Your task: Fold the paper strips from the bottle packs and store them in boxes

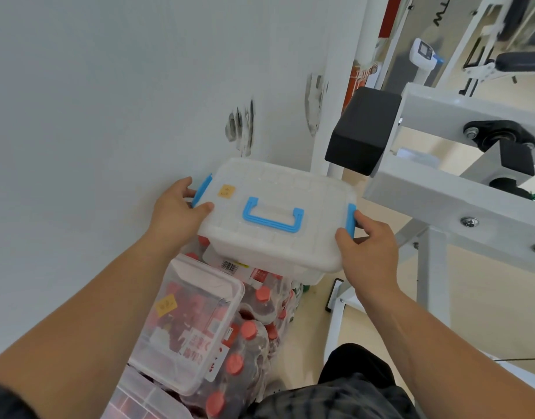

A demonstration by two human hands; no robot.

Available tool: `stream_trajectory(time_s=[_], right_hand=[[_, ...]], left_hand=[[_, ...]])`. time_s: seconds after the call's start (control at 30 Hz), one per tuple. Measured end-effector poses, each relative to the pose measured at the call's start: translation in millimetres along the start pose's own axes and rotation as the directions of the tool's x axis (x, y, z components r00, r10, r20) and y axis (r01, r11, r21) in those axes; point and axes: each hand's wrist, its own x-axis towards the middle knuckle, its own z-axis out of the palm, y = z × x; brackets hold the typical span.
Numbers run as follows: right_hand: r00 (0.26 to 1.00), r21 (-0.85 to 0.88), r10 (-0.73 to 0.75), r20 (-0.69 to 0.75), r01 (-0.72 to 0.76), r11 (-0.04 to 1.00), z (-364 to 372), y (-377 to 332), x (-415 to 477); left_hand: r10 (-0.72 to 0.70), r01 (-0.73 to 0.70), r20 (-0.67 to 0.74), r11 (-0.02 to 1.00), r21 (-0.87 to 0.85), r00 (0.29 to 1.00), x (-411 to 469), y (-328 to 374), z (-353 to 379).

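A clear plastic box (269,189) with a lid, blue handle and blue side clips is held in the air in front of the wall. My left hand (177,211) grips its left end by the clip. My right hand (367,247) holds its right end, thumb against the other blue clip. Below it stand shrink-wrapped packs of dark bottles with red caps (251,337). A lidless clear box (196,319) rests on the packs, with red and white paper showing through it. No loose paper strip is in either hand.
A white wall (109,101) runs along the left. A white gym machine frame (459,192) with a black pad (363,131) stands close on the right. Another clear lid or box (139,400) lies at the bottom left. Beige floor shows between.
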Motion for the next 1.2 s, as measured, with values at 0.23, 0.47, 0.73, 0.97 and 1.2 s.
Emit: stream_trajectory(time_s=[0.23, 0.47, 0.73, 0.97, 1.2], right_hand=[[0.999, -0.018, -0.041, 0.035, 0.042, 0.999, 13, -2, -16], [1.000, -0.007, 0.003, 0.010, -0.003, 1.000, 31, -3, -23], [0.999, -0.021, -0.005, 0.033, 0.006, 1.000, 35, -11, -27], [0.926, -0.207, -0.370, 0.071, 0.376, 0.903, 22, -57, -33], [0.706, -0.143, -0.546, 0.451, 0.661, 0.737, 53, -87, -61]], left_hand=[[0.206, -0.184, -0.072, 0.954, 0.235, 0.976, 3, 1, -2], [0.228, -0.206, -0.050, 0.938, 0.279, 0.972, 5, 6, -3], [0.276, -0.253, -0.032, 0.916, 0.311, 0.961, -25, -1, -8], [0.278, -0.234, -0.179, 0.944, 0.234, 0.944, -74, 3, -42], [0.178, -0.088, -0.336, 0.960, 0.266, 0.925, -145, -2, -78]])
